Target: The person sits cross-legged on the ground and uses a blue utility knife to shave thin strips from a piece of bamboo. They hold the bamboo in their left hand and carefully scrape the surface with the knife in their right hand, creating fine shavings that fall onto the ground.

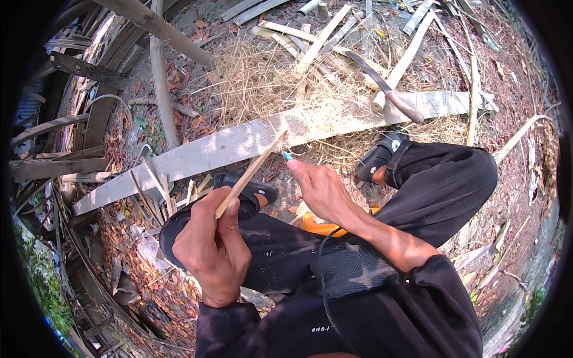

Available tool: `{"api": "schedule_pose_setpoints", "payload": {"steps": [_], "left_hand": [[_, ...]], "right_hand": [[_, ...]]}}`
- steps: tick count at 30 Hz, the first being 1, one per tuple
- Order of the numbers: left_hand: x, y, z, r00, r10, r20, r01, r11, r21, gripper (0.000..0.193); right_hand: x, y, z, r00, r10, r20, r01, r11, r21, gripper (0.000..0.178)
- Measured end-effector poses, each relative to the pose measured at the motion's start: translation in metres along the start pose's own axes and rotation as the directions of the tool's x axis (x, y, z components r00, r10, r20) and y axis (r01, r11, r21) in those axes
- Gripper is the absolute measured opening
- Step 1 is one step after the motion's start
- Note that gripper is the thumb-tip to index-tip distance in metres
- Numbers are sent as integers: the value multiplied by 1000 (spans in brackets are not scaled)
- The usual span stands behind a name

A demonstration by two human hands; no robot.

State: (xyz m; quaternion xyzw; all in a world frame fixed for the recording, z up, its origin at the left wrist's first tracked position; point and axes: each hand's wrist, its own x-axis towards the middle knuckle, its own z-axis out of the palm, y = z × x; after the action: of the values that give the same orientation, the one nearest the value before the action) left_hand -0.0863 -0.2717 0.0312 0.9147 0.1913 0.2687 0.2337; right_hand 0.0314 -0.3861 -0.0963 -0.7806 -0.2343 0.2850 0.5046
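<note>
Nearest to us is a dark shirt along the lower edge of the head view, with a mesh panel and a thin black cord in front of it. We see the left hand clamped on the lower end of a pale wooden strip, thumb on one side and curled fingers on the other. The strip slants up and to the right, and its far tip stands out over the plank. Our right hand is closed on a small blue piece, which pokes out past the thumb just beside the strip; most of these fingers are hidden, and we cannot tell whether the piece touches the wood.

Our knees are spread in black trousers, and a dark shoe sits by the near edge of the long grey plank. Something orange shows partly below the right forearm. A few short wooden pieces stand at the plank's near side, toward the left. Across the plank's right part lies the wooden handle of a curved knife, its blade pointing away from us over cut lengths of wood. Straw-like shavings heap beyond the plank and spill onto it. To our left we see stacked old boards and crumpled clear plastic among dry leaves.
</note>
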Motion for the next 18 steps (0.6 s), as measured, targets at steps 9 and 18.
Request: {"api": "schedule_pose_setpoints", "payload": {"steps": [9,18], "left_hand": [[-8,-11,-5,959,4,-285,-50,987,-156,20],[-1,-4,26,794,360,490,-281,932,-230,52]], "right_hand": [[28,21,-11,917,223,331,-394,643,657,58],[38,-25,-28,999,-10,-33,27,831,556,35]]}}
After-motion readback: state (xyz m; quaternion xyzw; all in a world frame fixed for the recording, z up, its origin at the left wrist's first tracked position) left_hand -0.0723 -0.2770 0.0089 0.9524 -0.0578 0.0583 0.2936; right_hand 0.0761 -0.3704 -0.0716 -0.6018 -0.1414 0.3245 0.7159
